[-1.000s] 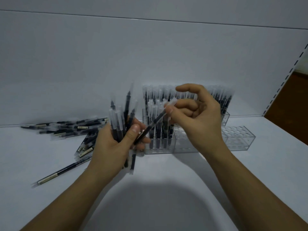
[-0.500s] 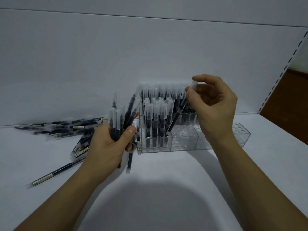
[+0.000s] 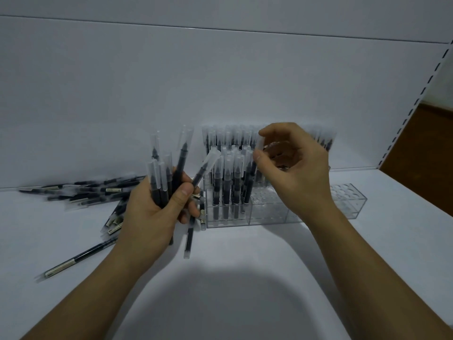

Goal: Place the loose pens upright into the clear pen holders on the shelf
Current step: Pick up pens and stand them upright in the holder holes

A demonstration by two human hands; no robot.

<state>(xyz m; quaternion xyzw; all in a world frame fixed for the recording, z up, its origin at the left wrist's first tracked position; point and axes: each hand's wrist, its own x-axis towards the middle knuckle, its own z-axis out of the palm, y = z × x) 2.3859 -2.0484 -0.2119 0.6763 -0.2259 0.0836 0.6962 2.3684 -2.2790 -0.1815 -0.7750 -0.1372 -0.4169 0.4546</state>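
Note:
My left hand (image 3: 157, 212) grips a bundle of several black pens with clear caps (image 3: 169, 168), caps up. My right hand (image 3: 294, 173) pinches the cap of one black pen (image 3: 250, 182) between thumb and forefinger; the pen stands nearly upright with its lower end in the front clear pen holder (image 3: 267, 214). Several pens stand in that holder's left part. A second holder behind is full of pens (image 3: 232, 136). A pile of loose pens (image 3: 93, 192) lies on the white shelf to the left.
A third clear holder (image 3: 348, 200) with open round holes stands at the right. One loose pen (image 3: 78, 258) lies alone at the front left. The white back wall rises right behind the holders. A slotted shelf upright (image 3: 416, 101) runs up the right.
My right hand carried one pen from the bundle over to the front holder, turned it upright and lowered it in. My left hand kept the bundle and barely moved.

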